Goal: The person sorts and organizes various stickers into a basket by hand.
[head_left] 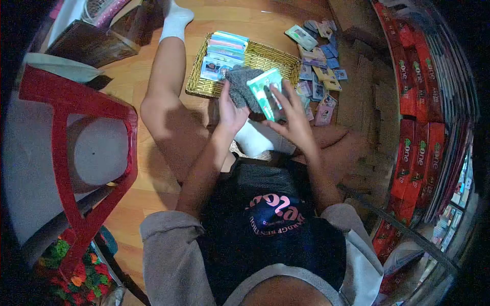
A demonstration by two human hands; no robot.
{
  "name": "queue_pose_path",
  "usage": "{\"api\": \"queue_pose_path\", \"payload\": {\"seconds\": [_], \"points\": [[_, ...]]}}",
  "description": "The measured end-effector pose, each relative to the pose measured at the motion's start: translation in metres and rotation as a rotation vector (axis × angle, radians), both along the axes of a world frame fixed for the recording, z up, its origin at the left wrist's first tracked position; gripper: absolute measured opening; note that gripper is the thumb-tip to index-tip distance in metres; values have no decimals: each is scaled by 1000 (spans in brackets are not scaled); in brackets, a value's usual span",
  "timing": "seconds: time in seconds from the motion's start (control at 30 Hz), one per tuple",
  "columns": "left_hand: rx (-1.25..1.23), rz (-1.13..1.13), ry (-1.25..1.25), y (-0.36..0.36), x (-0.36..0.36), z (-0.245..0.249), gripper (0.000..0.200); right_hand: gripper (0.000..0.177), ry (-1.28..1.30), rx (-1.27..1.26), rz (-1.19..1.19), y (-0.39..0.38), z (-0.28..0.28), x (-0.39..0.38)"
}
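My left hand (233, 113) is closed on a fuzzy dark grey cloth (245, 89), held over the near side of a woven golden basket (196, 91). In my right hand (296, 116) is a small flat green-and-white packet (265, 92), tilted, its left edge close against the cloth. Fingers of the right hand lie over the packet's front. Inside the basket, at its left, a row of similar packets (227, 48) in pastel colours stands on edge. What the packets contain cannot be made out.
Loose small packets (319, 74) lie in a pile on the wooden floor right of the basket. Red boxes (416, 148) are stacked along the right. A red plastic chair (61, 137) stands at the left, above red flowers (81, 285). My outstretched leg (168, 76) flanks the basket.
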State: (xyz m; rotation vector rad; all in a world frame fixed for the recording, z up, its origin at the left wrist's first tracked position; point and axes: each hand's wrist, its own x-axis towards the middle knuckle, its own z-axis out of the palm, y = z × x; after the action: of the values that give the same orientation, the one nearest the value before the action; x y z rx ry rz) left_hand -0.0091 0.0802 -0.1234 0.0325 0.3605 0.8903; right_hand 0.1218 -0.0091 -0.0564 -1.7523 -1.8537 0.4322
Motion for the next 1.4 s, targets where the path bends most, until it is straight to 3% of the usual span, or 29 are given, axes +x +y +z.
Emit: {"api": "queue_pose_path", "payload": {"seconds": [0.2, 0.23, 0.33, 0.67, 0.77, 0.9, 1.1, 1.17, 1.2, 1.27, 1.4], "points": [[45, -174, 114, -14, 6, 1, 46, 77, 26, 49, -85, 14, -1, -4], [23, -118, 141, -15, 11, 7, 48, 77, 28, 50, -85, 15, 0, -8], [-69, -135, 202, -13, 5, 3, 45, 75, -4, 31, 27, 15, 0, -19], [50, -128, 36, -13, 5, 7, 61, 76, -58, 9, 31, -2, 0, -12], [76, -167, 183, -17, 8, 6, 58, 76, -25, -8, 1, -3, 2, -11], [79, -208, 195, -18, 5, 10, 49, 74, -20, -1, 2, -1, 5, -10], [48, -177, 84, -13, 7, -1, 49, 68, 109, 167, -186, 1, -3, 2], [47, -155, 91, -12, 7, -5, 49, 54, 472, 183, -503, -4, -22, 12], [18, -141, 97, -12, 7, -6, 48, 54, 472, 183, -501, -7, -28, 17], [-12, -127, 102, -12, 6, -7, 47, 41, 709, -25, -640, -14, -38, 27], [7, -120, 175, -14, 7, -4, 48, 30, 671, 5, -610, -25, -38, 11]]}}
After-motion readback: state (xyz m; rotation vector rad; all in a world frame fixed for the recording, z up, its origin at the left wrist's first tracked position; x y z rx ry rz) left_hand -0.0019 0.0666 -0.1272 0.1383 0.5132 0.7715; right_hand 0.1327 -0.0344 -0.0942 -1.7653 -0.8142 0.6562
